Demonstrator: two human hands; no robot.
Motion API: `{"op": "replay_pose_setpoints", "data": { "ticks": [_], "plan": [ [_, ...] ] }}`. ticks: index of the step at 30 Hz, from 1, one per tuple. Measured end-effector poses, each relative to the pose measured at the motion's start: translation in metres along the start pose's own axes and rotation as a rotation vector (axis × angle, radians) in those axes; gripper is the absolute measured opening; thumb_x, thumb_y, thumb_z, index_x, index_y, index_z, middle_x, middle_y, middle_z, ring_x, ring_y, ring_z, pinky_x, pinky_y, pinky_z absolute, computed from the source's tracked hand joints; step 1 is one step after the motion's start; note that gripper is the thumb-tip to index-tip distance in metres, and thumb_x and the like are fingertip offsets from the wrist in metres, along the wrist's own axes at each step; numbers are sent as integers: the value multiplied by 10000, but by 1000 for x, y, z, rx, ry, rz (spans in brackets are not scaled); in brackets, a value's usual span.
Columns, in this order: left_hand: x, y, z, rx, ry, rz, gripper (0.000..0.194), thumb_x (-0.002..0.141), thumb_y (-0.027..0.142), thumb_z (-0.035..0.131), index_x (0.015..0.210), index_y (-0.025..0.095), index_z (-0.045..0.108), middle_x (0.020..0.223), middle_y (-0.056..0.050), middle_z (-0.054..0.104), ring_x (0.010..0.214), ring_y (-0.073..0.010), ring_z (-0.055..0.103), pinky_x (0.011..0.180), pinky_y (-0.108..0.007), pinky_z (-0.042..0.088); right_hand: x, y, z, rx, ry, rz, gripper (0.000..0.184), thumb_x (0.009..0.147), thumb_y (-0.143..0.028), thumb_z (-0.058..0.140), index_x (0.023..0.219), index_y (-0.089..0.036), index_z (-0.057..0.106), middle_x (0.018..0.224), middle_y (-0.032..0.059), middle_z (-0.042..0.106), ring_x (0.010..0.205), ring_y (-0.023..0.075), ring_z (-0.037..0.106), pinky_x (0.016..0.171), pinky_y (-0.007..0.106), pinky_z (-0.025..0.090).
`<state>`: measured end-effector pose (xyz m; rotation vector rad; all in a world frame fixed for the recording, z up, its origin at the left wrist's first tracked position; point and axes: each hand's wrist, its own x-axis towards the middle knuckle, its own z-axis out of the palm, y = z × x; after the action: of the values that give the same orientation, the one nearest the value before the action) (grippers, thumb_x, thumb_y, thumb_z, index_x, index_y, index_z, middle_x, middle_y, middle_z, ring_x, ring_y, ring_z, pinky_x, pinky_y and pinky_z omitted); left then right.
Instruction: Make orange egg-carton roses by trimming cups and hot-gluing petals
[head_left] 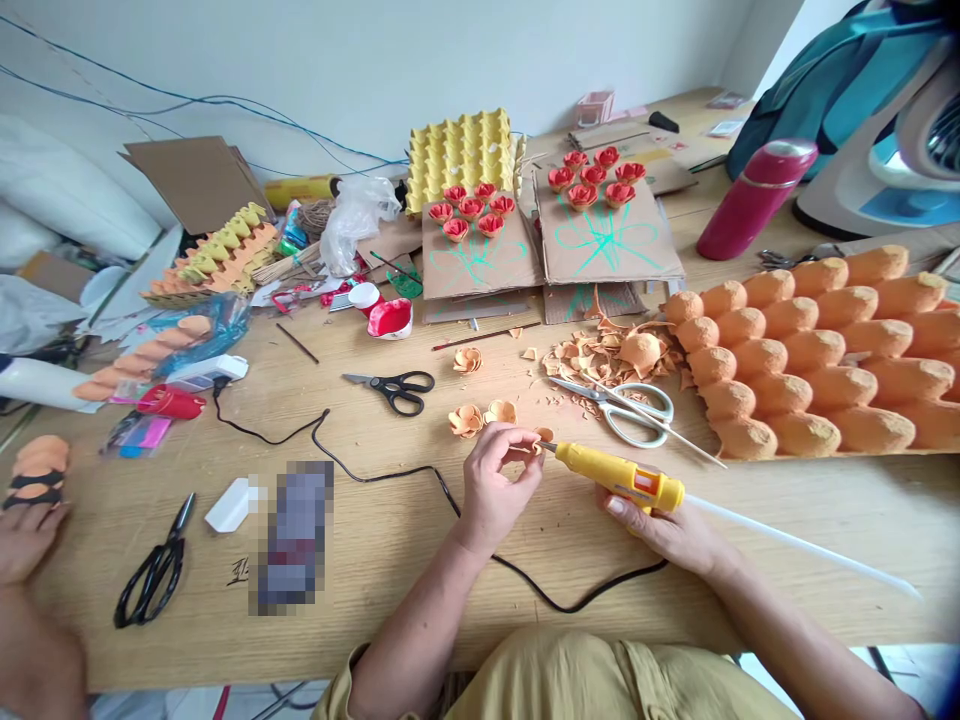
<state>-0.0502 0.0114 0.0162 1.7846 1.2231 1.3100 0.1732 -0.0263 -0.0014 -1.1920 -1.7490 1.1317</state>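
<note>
My left hand (pixel 499 480) pinches a small orange egg-carton flower piece (pixel 537 446), partly hidden by the fingers. Wrapped around the handle of a yellow glue gun (pixel 619 474), my right hand (pixel 664 530) keeps the nozzle tip at that piece. A long white glue stick (pixel 806 548) sticks out of the gun's back end, and a black cord (pixel 525 580) runs from it across the table. Just beyond my left hand lie orange carton flowers (pixel 466 421), with another flower (pixel 468 360) farther back.
White-handled scissors (pixel 637 415) and orange scraps (pixel 581 355) lie beside a large orange egg tray (pixel 817 360) at right. Black scissors (pixel 397 385) lie left of centre. Cardboard panels with red flowers (pixel 611 240) stand behind. Another person's hand (pixel 30 540) rests at far left.
</note>
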Motion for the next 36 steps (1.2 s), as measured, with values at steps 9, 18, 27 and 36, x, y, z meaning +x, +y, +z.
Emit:
{"op": "replay_pose_setpoints", "data": {
  "ticks": [9,18,27,36],
  "plan": [
    [0,-6,-3,-64,-61,-19,148,837,106,658,969,171,675,961,-43,630,825,-116,668,720,-227,640,-1,1,-2,-83,51,32,355,887,-565,600,897,-227,707,696,46,664,630,218,646,591,329,576],
    [2,-6,-5,-18,-82,16,150,838,87,653,958,174,676,948,-43,637,805,-113,657,720,-224,634,11,-17,-3,-163,27,-160,358,957,-494,513,750,-251,674,640,37,628,558,199,565,558,327,530],
    [2,-11,-7,40,-88,68,179,840,60,646,971,176,682,944,-47,639,814,-120,650,726,-229,625,8,-12,-3,-216,14,-112,303,949,-473,516,856,-252,700,635,37,631,585,207,585,605,326,538],
    [4,-7,-9,37,-105,78,178,843,67,640,975,178,684,929,-46,646,821,-128,662,728,-232,622,10,-12,-6,-185,-9,-134,259,933,-449,540,795,-259,649,621,28,584,571,194,543,554,321,495]
  ]
}}
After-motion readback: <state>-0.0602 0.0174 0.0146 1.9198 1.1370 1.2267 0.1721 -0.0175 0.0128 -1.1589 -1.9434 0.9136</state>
